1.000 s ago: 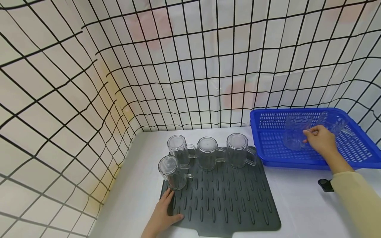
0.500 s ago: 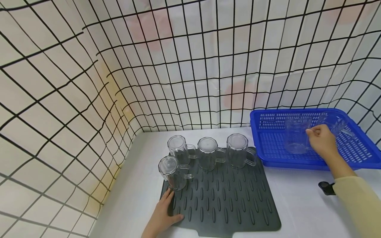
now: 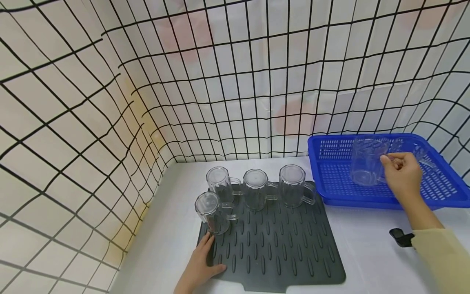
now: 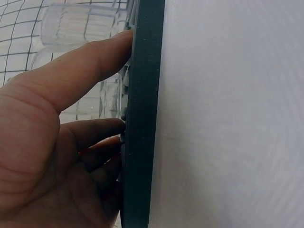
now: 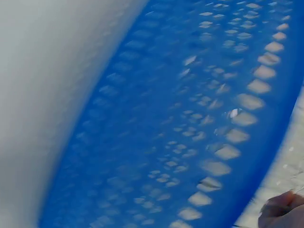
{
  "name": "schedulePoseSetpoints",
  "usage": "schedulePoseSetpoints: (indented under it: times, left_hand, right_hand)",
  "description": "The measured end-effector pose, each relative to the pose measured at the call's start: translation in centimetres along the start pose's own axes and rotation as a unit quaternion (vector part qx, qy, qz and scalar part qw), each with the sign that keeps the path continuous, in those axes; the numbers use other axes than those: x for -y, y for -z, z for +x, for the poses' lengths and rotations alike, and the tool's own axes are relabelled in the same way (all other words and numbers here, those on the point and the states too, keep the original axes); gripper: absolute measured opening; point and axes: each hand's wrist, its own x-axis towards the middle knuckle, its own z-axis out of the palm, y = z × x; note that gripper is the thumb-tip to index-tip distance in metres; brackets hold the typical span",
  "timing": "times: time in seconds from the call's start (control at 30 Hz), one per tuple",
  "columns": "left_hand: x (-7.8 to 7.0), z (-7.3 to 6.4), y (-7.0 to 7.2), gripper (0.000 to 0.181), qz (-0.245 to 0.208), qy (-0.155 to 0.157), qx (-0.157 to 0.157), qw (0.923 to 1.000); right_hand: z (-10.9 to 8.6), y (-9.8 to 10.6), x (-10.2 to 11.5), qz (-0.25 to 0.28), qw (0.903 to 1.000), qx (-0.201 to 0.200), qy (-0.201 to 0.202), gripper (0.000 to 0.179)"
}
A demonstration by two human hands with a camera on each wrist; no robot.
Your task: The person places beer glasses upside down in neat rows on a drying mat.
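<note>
At the blue basket, my right hand (image 3: 403, 173) pinches the handle of a clear glass mug (image 3: 367, 163), which is upright over the basket floor. Whether its base touches the basket I cannot tell. My left hand (image 3: 200, 263) rests on the left edge of a dark grey drying mat (image 3: 279, 253), fingers extended, thumb on the mat. Just beyond its fingertips stands an upside-down glass mug (image 3: 213, 214). Behind that, more upturned mugs form a row: a left one (image 3: 220, 183), a middle one (image 3: 256, 190) and a right one (image 3: 292, 185), handles pointing right.
The blue basket (image 3: 330, 200) stands right of the mat, with other clear glassware (image 3: 422, 157) partly hidden behind my right hand. A black wire grid (image 3: 271, 81) closes off the back and left. A black strap end (image 3: 401, 237) sticks out by the right sleeve.
My right hand has moved slightly right and nearer me. The mug it holds tipped upright and has lifted a little. My left hand and the mugs on the mat have stayed put.
</note>
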Motion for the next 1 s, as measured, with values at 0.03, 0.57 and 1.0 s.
schedulePoseSetpoints:
  times: [0.03, 0.57, 1.0]
  left_hand:
    - [0.0, 0.0, 0.0, 0.095, 0.0, 0.0, 0.0, 1.0]
    - [0.3, -0.1, -0.1, 0.095, -0.002, -0.016, -0.002, 0.9999]
    - [0.2, -0.2, 0.0, 0.094, -0.005, -0.027, -0.001, 0.9996]
  right_hand:
    - [-0.2, 0.0, 0.5, 0.012, 0.9999, -0.01, 0.002, 0.009]
    - [-2.7, 0.7, 7.9, 0.172, 0.9835, -0.024, -0.051, 0.019]
    - [-5.3, 1.5, 11.0, 0.222, 0.9749, 0.004, -0.009, 0.017]
